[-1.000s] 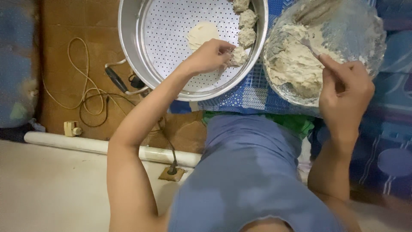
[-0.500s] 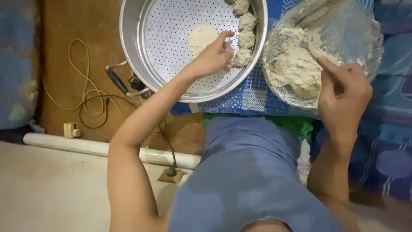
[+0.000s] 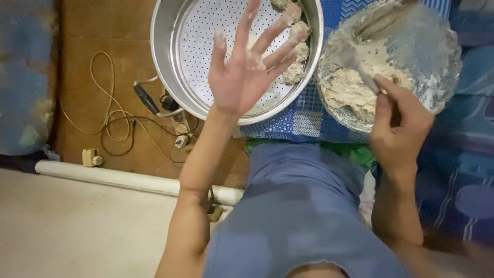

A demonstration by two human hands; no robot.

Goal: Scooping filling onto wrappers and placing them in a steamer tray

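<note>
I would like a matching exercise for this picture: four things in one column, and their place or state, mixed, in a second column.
Things:
1. left hand
2. right hand
3. dough lumps
4. white pipe

Places or states:
a. lying on the floor below the cables
b. open, fingers spread, above the perforated steamer tray
c. resting along the right side of the tray
d. closed on a spoon in the glass bowl of dough

Pairs: 1-b, 2-d, 3-c, 4-a
</note>
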